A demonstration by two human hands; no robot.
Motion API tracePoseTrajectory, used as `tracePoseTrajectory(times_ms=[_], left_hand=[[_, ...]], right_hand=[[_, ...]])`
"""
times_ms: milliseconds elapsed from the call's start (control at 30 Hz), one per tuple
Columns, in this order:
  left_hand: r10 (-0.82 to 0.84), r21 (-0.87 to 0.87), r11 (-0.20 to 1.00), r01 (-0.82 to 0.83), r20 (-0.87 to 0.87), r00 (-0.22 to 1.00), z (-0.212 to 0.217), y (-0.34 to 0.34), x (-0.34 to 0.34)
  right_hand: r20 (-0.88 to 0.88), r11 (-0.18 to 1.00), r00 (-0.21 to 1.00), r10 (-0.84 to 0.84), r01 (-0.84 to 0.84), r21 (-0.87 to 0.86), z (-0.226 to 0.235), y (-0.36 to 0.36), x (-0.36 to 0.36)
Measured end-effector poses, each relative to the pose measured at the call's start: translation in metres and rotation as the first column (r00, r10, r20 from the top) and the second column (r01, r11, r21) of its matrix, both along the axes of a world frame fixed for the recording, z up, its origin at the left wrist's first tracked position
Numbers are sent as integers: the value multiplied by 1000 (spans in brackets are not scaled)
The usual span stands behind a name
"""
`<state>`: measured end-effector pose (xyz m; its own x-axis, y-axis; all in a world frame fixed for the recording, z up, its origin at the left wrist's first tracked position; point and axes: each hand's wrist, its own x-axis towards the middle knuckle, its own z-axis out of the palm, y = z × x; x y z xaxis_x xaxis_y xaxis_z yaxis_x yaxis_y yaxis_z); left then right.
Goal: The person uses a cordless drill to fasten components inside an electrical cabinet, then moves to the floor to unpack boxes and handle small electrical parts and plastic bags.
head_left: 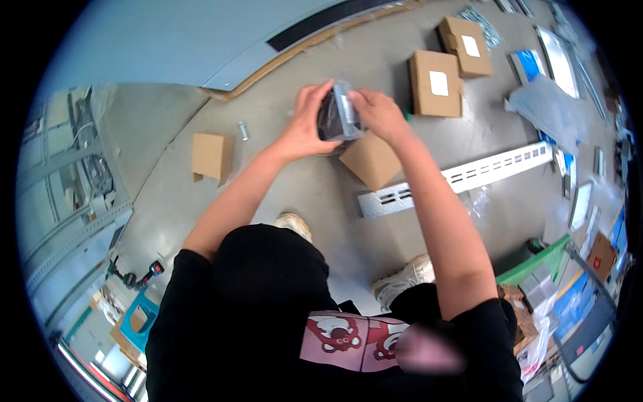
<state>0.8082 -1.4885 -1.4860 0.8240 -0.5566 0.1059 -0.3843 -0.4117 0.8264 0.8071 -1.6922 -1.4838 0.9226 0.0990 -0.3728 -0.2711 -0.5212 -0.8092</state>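
Observation:
Between my two hands is a dark, blocky item in clear plastic wrapping (333, 120), held above the floor. My left hand (305, 124) wraps round its left side, thumb below and fingers above. At its upper right, my right hand (380, 114) pinches the plastic, with the fingertips partly hidden. Just below the item, a small brown cardboard box (372, 162) stands on the floor by my right forearm. Another small cardboard box (211, 155), with a flap hanging loose, is to the left of my left forearm. A metal bolt (243, 130) lies near that box.
A slotted white metal rail (462, 179) lies across the floor at the right. Two larger cardboard boxes (435, 84) stand beyond my right hand. A blue-grey cabinet panel (174, 47) borders the far left. Metal shelving (60, 234) and a cordless power tool (144, 275) are at the left.

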Motion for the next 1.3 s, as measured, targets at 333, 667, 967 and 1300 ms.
tracePoseTrajectory(times_ms=[333,667,967,1300], left_hand=[[96,-27,995,-99,-95,991,-39,12,-24],[134,-15,991,-136,-92,987,-44,24,-23],[117,20,993,-115,-180,977,-55,32,-9],[171,78,985,-157,-227,959,-66,43,-1]], right_hand=[[12,997,1000,-12,13,-75,-11,24,-15],[30,992,998,57,-60,108,15,44,-7],[11,966,999,33,-35,256,49,61,4],[97,796,995,-22,-42,604,115,22,37]])
